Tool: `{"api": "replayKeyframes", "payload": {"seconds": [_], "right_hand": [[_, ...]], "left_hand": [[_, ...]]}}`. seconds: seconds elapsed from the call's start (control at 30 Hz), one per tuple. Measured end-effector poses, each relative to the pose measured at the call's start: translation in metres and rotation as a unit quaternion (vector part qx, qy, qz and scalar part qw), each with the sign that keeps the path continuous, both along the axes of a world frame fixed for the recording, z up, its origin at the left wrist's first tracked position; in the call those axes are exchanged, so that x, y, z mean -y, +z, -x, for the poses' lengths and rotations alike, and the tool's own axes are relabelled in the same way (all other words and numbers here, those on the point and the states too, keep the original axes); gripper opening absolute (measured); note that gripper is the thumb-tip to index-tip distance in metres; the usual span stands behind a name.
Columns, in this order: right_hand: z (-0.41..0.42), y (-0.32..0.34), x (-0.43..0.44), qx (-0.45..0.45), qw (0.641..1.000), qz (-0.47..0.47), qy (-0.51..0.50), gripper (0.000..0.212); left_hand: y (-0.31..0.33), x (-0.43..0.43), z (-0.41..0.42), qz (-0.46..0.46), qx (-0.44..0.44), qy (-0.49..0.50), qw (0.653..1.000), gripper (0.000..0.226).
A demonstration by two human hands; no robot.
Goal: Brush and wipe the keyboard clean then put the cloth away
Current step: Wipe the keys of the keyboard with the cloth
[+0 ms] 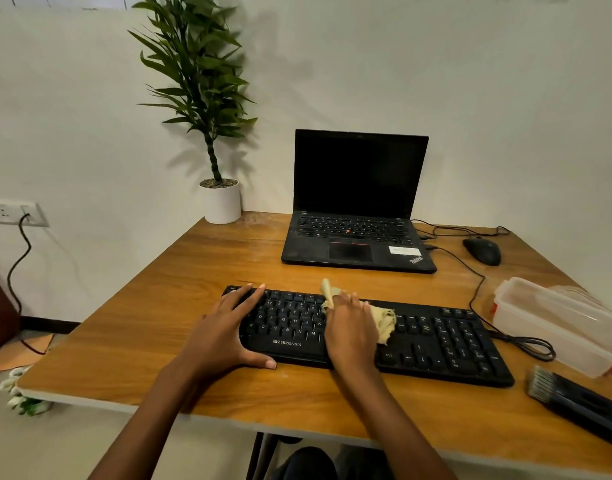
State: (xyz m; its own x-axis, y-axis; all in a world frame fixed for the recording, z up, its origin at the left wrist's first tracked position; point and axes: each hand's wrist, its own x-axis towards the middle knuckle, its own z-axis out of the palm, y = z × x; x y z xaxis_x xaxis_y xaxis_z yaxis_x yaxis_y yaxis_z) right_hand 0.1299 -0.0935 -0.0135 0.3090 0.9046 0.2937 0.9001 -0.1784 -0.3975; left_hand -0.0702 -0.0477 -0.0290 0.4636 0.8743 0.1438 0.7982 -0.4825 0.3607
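Observation:
A black keyboard [446, 344] lies across the front of the wooden table [179, 282]. My right hand [349, 330] lies flat over its middle and presses a crumpled beige cloth [384, 323] onto the keys; cloth ends stick out beyond the fingers and to the right. My left hand [224, 330] rests with straight fingers on the keyboard's left end, thumb along the front edge. A dark brush [574, 403] with pale bristles lies at the table's front right corner.
An open black laptop [356, 209] stands behind the keyboard, with a black mouse [482, 251] and cables to its right. A clear plastic box [554, 323] sits at the right edge. A potted plant [221, 199] stands at the back left corner.

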Motion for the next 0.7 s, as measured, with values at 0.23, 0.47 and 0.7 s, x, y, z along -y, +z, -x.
{"api": "replayKeyframes", "payload": {"seconds": [0.23, 0.47, 0.7], "right_hand": [[0.030, 0.001, 0.039, 0.040, 0.964, 0.026, 0.261, 0.046], [-0.027, 0.030, 0.076, -0.156, 0.912, 0.176, 0.337, 0.028], [-0.088, 0.075, 0.035, -0.222, 0.964, -0.128, 0.074, 0.023]], "left_hand": [[-0.001, 0.000, 0.001, -0.001, 0.032, -0.001, 0.999, 0.137], [0.000, 0.004, 0.005, 0.019, 0.065, 0.003, 0.998, 0.135], [-0.008, 0.008, 0.028, 0.054, 0.178, 0.049, 0.981, 0.134]]}}
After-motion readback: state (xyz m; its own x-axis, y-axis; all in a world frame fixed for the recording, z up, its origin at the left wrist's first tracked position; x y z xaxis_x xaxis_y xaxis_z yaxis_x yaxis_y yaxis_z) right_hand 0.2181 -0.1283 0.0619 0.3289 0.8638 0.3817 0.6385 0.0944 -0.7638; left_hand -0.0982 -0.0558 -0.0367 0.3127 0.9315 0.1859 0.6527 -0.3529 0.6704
